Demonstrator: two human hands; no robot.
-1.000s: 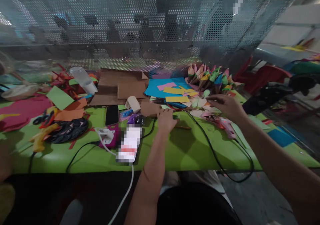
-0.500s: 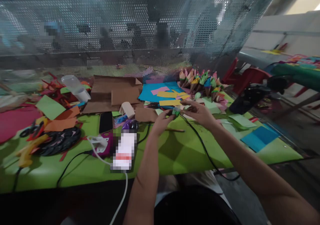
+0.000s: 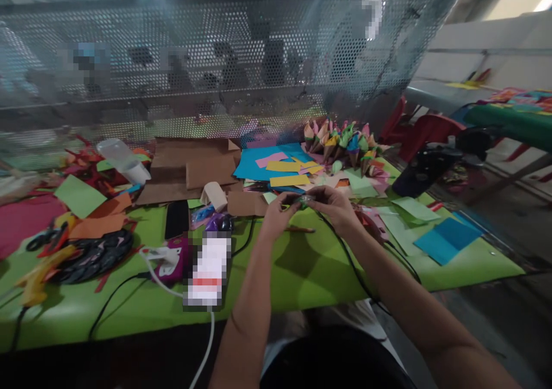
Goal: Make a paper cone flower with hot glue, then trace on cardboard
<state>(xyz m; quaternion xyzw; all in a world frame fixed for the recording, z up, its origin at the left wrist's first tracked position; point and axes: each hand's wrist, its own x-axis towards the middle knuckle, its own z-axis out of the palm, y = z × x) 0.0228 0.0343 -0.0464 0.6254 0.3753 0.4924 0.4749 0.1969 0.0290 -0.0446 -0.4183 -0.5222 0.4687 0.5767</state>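
Note:
My left hand (image 3: 278,215) and my right hand (image 3: 331,206) meet above the middle of the green table. Between their fingertips is a small green, slightly shiny piece (image 3: 304,201); fingers cover most of it, so its kind does not show. Both hands are closed in a pinch on it. Beneath them a thin brown stick (image 3: 302,229) lies on the table cover. Just beyond are yellow paper strips (image 3: 290,180) and a blue paper sheet (image 3: 252,161). Past my right hand stands a cluster of small paper cones (image 3: 345,142) with coloured tops.
Left of my arms lie a phone (image 3: 176,219), a purple socket box (image 3: 175,262) and a yellow glue gun (image 3: 47,271). Brown cardboard (image 3: 172,161) lies at the back, before a perforated metal screen (image 3: 241,26). A pink tool (image 3: 371,225) with a cord sits right.
My right hand has moved in to the left and its fingers have closed around the small green piece. The pink tool beside my right wrist now shows. The view has shifted slightly.

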